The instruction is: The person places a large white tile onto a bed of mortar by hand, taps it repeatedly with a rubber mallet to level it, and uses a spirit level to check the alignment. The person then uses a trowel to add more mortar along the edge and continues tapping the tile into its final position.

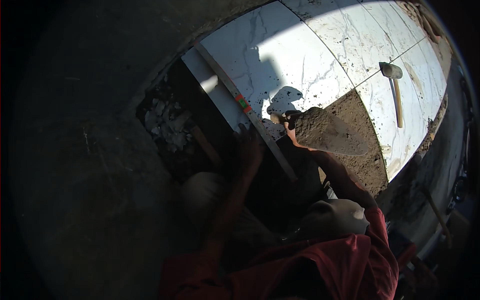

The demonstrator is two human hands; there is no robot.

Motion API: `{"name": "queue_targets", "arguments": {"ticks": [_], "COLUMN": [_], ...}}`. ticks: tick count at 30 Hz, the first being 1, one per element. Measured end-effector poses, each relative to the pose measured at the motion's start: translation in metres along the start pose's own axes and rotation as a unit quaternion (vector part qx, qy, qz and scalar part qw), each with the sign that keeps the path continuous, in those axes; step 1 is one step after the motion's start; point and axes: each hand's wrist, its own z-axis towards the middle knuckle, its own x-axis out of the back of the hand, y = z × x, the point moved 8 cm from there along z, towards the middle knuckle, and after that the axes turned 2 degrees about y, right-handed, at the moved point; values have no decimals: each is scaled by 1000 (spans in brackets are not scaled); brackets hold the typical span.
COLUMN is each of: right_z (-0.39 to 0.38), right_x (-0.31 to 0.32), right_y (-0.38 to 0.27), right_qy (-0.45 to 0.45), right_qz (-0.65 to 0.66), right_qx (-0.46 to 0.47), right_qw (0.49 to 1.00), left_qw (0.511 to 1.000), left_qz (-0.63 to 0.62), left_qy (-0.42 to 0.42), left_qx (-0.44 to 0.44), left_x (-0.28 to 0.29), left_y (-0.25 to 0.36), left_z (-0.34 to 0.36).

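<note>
My right hand (290, 131) is closed round the handle of a pointed trowel, whose blade (350, 140) carries a heap of wet mortar (315, 127). The loaded blade hangs over a bed of brown mortar (364, 120) beside the tiles. In deep shadow, my left hand (249, 146) has its fingers stretched toward the edge of a white marbled tile (295, 45). It holds nothing that I can see. Close by its fingers, a long straight level (225, 79) with a green vial in an orange-red section lies slantwise across the tile.
A mallet (392, 72) with a wooden handle lies on the tiles at the right. Broken pale rubble (167, 125) fills the dark gap at the left, with a wooden-looking strip (205, 144) beside it. A dark wall or floor surface (75, 125) borders the left side.
</note>
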Motion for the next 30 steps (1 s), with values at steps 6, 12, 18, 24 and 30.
{"name": "queue_targets", "arguments": {"ticks": [6, 12, 18, 24, 30], "right_z": [57, 66, 54, 41, 42], "right_x": [31, 52, 29, 29, 25], "right_y": [93, 36, 27, -20, -25], "right_qy": [28, 43, -67, -104, -88], "right_qz": [233, 281, 877, 941, 957], "right_qx": [-16, -50, -235, -292, -275], "right_qw": [972, 957, 414, 135, -26], "left_qw": [985, 990, 995, 998, 995], "left_qz": [-145, -109, -93, -64, -84], "left_qy": [73, -86, 32, -6, 14], "left_qx": [59, 33, -24, -28, -49], "left_x": [21, 5, 19, 13, 7], "left_y": [-74, -56, -67, -64, -72], "left_z": [0, 28, 16, 19, 23]}}
